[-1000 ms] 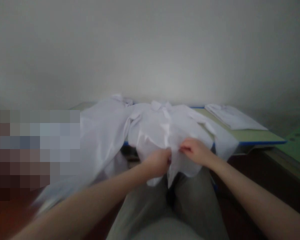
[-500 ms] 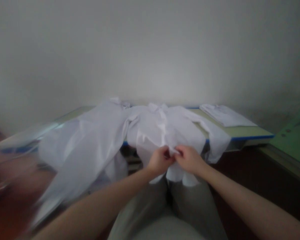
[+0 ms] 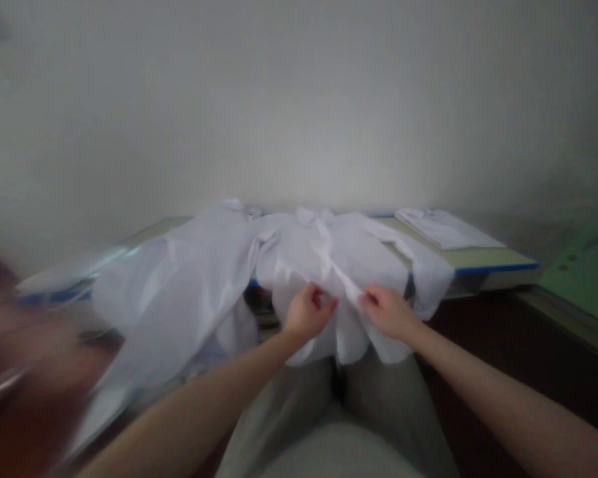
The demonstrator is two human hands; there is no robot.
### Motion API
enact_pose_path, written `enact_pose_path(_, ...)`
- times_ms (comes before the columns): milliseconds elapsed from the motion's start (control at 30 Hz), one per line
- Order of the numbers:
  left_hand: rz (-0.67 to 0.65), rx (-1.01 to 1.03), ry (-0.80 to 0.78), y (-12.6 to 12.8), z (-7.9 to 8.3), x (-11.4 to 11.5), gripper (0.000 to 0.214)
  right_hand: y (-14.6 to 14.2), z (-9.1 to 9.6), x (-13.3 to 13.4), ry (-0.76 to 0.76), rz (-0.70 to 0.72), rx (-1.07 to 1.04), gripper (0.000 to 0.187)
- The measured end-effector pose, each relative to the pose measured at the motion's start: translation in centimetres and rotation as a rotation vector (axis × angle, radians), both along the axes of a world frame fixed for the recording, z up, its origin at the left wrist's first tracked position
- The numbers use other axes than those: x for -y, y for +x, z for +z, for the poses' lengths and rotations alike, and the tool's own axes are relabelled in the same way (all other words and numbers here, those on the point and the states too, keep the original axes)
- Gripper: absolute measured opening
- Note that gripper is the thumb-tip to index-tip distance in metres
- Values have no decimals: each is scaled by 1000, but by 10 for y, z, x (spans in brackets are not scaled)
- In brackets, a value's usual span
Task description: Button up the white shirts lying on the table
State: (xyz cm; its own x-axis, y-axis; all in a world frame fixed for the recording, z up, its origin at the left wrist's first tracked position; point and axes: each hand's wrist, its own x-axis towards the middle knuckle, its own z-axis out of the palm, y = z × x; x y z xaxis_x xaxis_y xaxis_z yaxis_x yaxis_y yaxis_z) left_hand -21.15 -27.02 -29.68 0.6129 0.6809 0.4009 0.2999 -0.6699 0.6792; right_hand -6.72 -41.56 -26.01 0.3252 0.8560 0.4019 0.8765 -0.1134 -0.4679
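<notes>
A white shirt [image 3: 299, 252] lies face up over the table's near edge, collar toward the wall, its lower part hanging in front of my lap. My left hand [image 3: 309, 311] pinches the front of the shirt left of the opening. On the other side, my right hand [image 3: 389, 312] is closed on the right front edge, which is drawn taut in a ridge up to the chest. A narrow gap separates the two hands. Fine details such as buttons are too blurred to make out.
Another white garment [image 3: 179, 285] drapes over the table at left and hangs down toward the floor. A folded white shirt [image 3: 451, 229] rests on the table [image 3: 498, 257], which has a blue edge. Behind stands a plain wall [image 3: 299, 106]. A green surface [image 3: 583, 265] is at right.
My hands were together at the middle of the shirt front and have moved apart, the right one rightward with the shirt edge. The shirt's hanging lower part has spread wider.
</notes>
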Motion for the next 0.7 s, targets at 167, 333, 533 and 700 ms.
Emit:
enact_pose_path(167,203,-64,135,14,16,-14,34,-1,3,2,1,-23,11,27)
enact_pose_path(333,112,-91,129,5,25,-27,26,2,5,3,2,-52,20,27)
enact_pose_path(533,132,-52,5,-12,44,-39,17,-3,-1,-7,33,-104,49,21)
enact_pose_path(700,154,19,-141,-12,59,-44,17,-21,-3,-19,60,-86,23,20)
